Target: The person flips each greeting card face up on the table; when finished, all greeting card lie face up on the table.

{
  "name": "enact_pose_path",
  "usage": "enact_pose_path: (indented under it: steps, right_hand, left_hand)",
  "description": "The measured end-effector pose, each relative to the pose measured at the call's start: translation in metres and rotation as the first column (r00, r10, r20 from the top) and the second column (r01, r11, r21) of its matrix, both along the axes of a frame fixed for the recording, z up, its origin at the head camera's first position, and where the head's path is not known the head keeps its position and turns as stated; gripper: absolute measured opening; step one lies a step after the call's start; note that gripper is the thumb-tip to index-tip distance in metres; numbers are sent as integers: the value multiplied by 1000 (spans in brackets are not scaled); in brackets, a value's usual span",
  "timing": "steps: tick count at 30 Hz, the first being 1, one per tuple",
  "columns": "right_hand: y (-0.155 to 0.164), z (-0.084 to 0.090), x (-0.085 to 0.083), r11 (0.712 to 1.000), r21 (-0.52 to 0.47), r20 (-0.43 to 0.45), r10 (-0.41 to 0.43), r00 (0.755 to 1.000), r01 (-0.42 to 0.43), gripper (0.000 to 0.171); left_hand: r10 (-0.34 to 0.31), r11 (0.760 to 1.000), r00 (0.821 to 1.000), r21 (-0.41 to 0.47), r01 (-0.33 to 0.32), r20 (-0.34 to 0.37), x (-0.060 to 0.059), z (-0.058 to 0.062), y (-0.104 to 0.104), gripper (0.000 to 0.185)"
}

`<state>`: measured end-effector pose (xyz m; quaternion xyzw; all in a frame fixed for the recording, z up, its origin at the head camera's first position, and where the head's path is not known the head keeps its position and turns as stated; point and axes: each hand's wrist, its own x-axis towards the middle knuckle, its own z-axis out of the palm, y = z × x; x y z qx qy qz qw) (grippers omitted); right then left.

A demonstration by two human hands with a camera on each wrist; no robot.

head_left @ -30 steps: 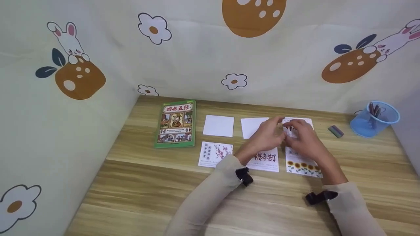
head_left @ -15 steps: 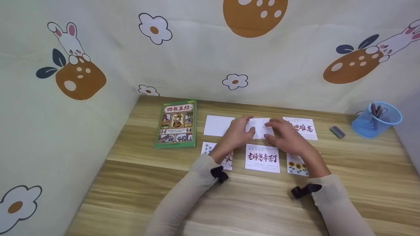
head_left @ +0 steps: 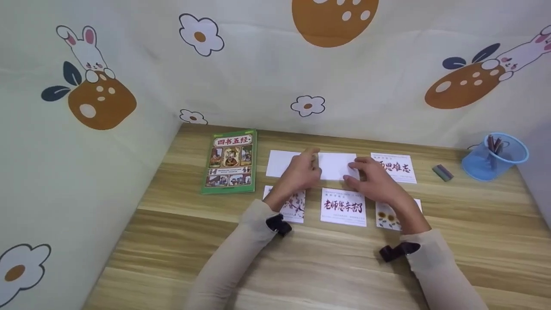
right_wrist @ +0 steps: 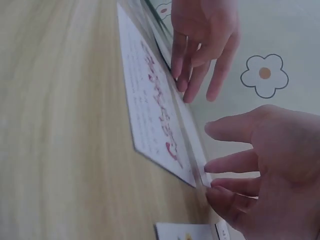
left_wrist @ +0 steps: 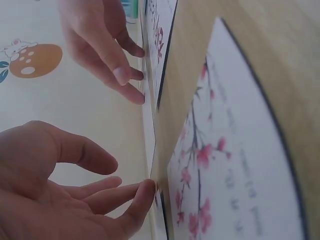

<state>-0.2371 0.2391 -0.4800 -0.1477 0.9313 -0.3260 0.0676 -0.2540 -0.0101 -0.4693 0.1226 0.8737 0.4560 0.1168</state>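
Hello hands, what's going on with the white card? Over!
Left hand and right hand open, fingertips touching the blank card. Card flat on the table, back row middle. Nothing in the way.

A light wooden table (head_left: 181, 241) carries a green picture book (head_left: 229, 161) at far left, six white paper cards in two rows at centre, a small grey eraser (head_left: 441, 172) and a blue plastic pen cup (head_left: 494, 156) at far right.

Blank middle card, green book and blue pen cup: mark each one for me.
blank middle card (head_left: 336, 165), head view, on its bare white centre between the two hands.
green book (head_left: 230, 161), head view, on the cover's middle.
blue pen cup (head_left: 475, 165), head view, on its side wall.
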Motion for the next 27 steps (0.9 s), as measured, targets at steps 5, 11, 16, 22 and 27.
enact_pose_path:
  steps: [5,11,16,22,27]
  right_hand:
    - [-2,6,0,989,-76,63,-124,990,128,58]
    - [-3,7,-2,981,-98,91,-159,983,168,58]
    - [-2,6,-1,980,-88,115,-169,979,179,58]
    - [0,6,0,982,-94,119,-154,981,166,57]
    - [-1,5,1,971,-163,139,-154,978,176,54]
  left_hand:
    - [63,996,998,63,-65,24,-1,3,3,58]
    - [121,968,977,196,-155,176,-1,2,10,56]
    - [148,944,959,255,-210,243,0,3,13,58]
    - [185,902,967,361,-238,175,1,4,16,56]
    - [106,764,975,611,-207,197,1,-3,22,44]
